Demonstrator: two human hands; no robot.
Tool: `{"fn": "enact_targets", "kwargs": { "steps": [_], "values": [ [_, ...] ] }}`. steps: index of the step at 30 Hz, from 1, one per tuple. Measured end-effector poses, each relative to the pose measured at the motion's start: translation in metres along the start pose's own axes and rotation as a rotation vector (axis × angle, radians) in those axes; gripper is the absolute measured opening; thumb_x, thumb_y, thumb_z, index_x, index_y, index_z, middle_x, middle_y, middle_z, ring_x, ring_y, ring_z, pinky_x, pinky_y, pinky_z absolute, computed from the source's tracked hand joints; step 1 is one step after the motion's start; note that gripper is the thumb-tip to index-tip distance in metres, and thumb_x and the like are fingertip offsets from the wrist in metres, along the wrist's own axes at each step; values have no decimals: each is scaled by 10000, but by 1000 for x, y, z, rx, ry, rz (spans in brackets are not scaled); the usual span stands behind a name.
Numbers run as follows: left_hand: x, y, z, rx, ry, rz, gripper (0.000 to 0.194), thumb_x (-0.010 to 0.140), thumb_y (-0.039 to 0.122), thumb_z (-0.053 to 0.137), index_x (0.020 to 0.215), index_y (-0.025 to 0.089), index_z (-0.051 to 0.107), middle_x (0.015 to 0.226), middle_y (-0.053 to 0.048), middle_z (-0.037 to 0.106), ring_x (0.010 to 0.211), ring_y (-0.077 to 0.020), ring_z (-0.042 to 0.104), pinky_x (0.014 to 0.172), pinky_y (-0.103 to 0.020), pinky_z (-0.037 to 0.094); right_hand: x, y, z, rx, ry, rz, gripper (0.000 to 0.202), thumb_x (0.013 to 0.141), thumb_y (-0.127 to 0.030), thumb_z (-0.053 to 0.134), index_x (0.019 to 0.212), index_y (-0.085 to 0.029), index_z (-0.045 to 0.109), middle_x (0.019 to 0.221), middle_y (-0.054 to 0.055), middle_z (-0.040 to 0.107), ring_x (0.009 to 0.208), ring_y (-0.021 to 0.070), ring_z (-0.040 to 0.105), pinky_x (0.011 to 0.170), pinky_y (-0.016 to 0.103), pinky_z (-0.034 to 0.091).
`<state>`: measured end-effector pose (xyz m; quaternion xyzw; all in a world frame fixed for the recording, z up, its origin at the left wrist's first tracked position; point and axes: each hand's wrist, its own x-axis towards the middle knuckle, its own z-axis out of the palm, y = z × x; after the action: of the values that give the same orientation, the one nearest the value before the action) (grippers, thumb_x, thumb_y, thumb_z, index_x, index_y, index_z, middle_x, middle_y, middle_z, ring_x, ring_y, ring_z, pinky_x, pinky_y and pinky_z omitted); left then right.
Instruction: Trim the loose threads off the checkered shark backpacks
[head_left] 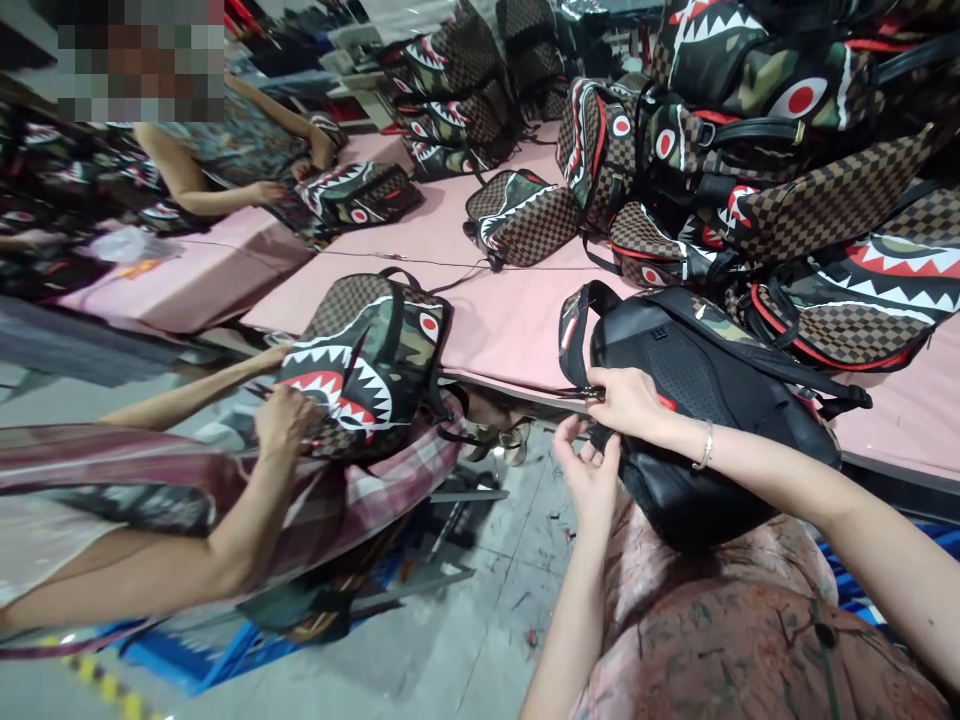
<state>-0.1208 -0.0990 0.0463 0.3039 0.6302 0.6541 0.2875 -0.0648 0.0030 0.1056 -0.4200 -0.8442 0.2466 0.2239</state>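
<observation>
A black-backed backpack (712, 400) lies across my lap and the table edge, its padded back panel facing up. Near its left end, my right hand (626, 402) is closed around a small dark tool (594, 394) that looks like thread snips, its points directed left. Just below, my left hand (589, 468) pinches a short black strap end (601, 436) at the backpack's edge. The fingers partly cover both the tool and the strap.
Beside me on the left, a co-worker handles a shark-mouth backpack (352, 370). Another person across the pink table (510, 325) works on a similar bag (360, 195). Checkered backpacks (817, 205) are piled at the right. A thin dark cord (450, 265) crosses the tabletop.
</observation>
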Motion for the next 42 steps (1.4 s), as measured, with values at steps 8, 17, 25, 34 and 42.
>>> {"fn": "enact_targets", "kwargs": {
  "steps": [8, 17, 25, 34, 42],
  "values": [
    [-4, 2, -11, -339, -155, -412, 351, 690, 300, 683, 982, 138, 577, 925, -80, 653, 790, -218, 664, 771, -365, 517, -12, 32, -1, 436, -111, 52, 211, 761, -395, 547, 794, -190, 510, 671, -44, 532, 600, 108, 485, 565, 209, 358],
    [-4, -10, -19, -719, -121, -732, 131, 761, 63, 549, 883, 45, 590, 881, -158, 686, 835, -265, 665, 750, -374, 559, -64, 77, 2, 217, 20, -222, 98, 855, -224, 479, 908, -166, 538, 851, 53, 572, 805, 173, 533, 735, 296, 423],
    [-4, -12, -17, -757, -127, -797, 148, 786, 38, 497, 893, 7, 595, 875, -190, 682, 861, -286, 656, 765, -385, 560, -59, 79, 7, 81, 18, -416, 142, 883, -252, 458, 918, -161, 562, 885, 86, 602, 853, 202, 538, 738, 316, 438],
    [-5, -11, -19, -746, -130, -788, 120, 754, 34, 542, 855, 20, 605, 885, -180, 680, 870, -303, 651, 790, -413, 548, -58, 72, 2, -31, 46, -473, 189, 900, -235, 425, 844, -155, 587, 819, 70, 610, 771, 181, 508, 697, 296, 400],
    [-4, -10, -15, -726, -121, -805, 146, 767, 35, 505, 872, 23, 606, 888, -175, 682, 840, -281, 662, 763, -388, 561, -59, 68, 5, -7, 4, -506, 167, 891, -227, 435, 908, -152, 583, 833, 81, 604, 789, 192, 520, 691, 316, 411]
  ]
}}
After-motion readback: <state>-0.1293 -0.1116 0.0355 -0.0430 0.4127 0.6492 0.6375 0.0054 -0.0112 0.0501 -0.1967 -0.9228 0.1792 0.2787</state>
